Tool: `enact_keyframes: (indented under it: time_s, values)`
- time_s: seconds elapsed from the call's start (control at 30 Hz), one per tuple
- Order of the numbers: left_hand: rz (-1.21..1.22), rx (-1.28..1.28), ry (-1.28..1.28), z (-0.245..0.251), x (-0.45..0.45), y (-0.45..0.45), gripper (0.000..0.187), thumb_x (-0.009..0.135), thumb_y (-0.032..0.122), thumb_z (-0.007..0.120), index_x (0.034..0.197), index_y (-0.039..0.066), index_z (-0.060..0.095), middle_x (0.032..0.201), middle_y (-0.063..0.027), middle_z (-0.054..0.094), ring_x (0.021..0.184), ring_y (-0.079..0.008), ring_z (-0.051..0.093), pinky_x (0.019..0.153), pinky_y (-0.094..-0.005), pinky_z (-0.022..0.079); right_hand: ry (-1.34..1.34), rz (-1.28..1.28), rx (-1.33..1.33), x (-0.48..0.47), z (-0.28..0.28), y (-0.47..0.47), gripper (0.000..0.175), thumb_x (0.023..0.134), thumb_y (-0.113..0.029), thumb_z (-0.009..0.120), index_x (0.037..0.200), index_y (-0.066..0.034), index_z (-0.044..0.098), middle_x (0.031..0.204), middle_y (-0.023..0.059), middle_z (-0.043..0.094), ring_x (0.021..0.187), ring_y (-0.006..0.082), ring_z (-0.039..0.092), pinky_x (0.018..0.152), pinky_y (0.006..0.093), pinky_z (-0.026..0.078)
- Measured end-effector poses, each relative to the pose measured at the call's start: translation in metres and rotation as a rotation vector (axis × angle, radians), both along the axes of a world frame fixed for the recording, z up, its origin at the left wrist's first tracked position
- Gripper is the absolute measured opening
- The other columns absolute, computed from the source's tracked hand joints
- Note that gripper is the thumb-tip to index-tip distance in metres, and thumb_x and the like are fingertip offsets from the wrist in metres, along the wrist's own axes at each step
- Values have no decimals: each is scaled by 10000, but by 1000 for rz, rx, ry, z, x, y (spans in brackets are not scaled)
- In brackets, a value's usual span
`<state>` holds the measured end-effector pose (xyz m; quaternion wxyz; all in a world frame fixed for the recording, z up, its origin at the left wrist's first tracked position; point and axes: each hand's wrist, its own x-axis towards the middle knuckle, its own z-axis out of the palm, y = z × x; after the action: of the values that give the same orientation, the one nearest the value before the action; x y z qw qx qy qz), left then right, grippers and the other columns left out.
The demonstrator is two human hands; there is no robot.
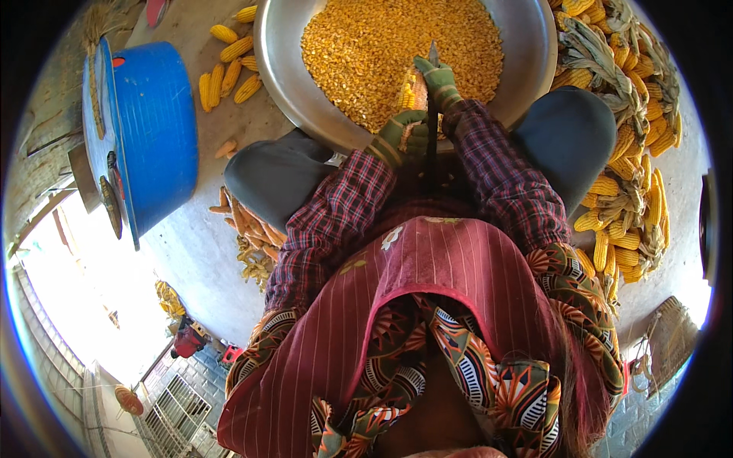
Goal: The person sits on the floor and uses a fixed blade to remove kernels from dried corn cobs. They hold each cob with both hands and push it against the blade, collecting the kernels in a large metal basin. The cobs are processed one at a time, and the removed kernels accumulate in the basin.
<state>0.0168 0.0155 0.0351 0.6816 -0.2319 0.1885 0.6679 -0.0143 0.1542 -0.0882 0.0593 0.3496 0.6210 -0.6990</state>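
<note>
My left hand (401,136), in a green striped glove, grips the lower end of a corn cob (408,96). Yellow kernels remain on part of this cob, and the rest is stripped. My right hand (440,83), gloved alike, closes over the upper part of a long dark bar tool (432,129) beside the cob. The tool's pointed metal tip shows beyond my fingers; its lower end is lost in shadow near my lap. Both hands are over the near side of a wide metal basin (280,74) holding loose corn kernels (395,34).
Unshelled corn ears (232,74) lie left of the basin, near a blue plastic tub (154,126). Stripped cobs (252,223) are heaped by my left knee. Bundled corn ears with husks (630,131) pile up on the right. My bent knees flank the basin.
</note>
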Motion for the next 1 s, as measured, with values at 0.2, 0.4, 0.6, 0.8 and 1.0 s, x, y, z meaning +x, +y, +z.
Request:
enact_keyframes:
  time_s: [0.2, 0.4, 0.6, 0.8, 1.0]
  values:
    - [-493, -1058, 877, -64, -2, -10, 359, 726, 246, 582, 976, 40, 426, 688, -75, 520, 524, -221, 496, 465, -344, 420, -14, 0, 13, -7, -6, -4, 717, 735, -359, 591, 1308, -157, 210, 941, 127, 555, 721, 181, 496, 612, 346, 395]
    - [-1058, -1162, 1539, -9, 12, 19, 491, 680, 304, 619, 992, -12, 410, 819, -189, 551, 763, -303, 551, 614, -405, 448, -106, 53, 52, 7, 44, -4, 488, 781, -280, 538, 1211, -154, 345, 574, 70, 458, 394, 128, 238, 405, 308, 267]
    - [-271, -661, 648, -1, 4, 1, 194, 720, 180, 597, 646, 54, 469, 521, -62, 449, 396, -196, 438, 323, -281, 304, -52, -195, -59, 0, 19, -3, 367, 716, -323, 627, 562, -23, 482, 430, 18, 324, 384, 112, 288, 397, 304, 262]
    - [-486, -925, 912, -2, 3, 11, 288, 686, 218, 629, 797, -15, 501, 555, -100, 511, 388, -175, 456, 327, -303, 354, 215, -88, -429, -11, -54, 17, 409, 809, -265, 491, 1127, -71, 322, 1063, 134, 365, 920, 217, 326, 753, 331, 342]
    - [-1286, -1112, 1197, -51, -21, 14, 607, 742, 257, 579, 1205, -5, 286, 1019, -189, 488, 905, -244, 502, 703, -391, 441, -98, 18, -189, -4, 35, -5, 555, 802, -268, 501, 1239, -7, 282, 1190, 140, 348, 968, 223, 401, 763, 319, 363]
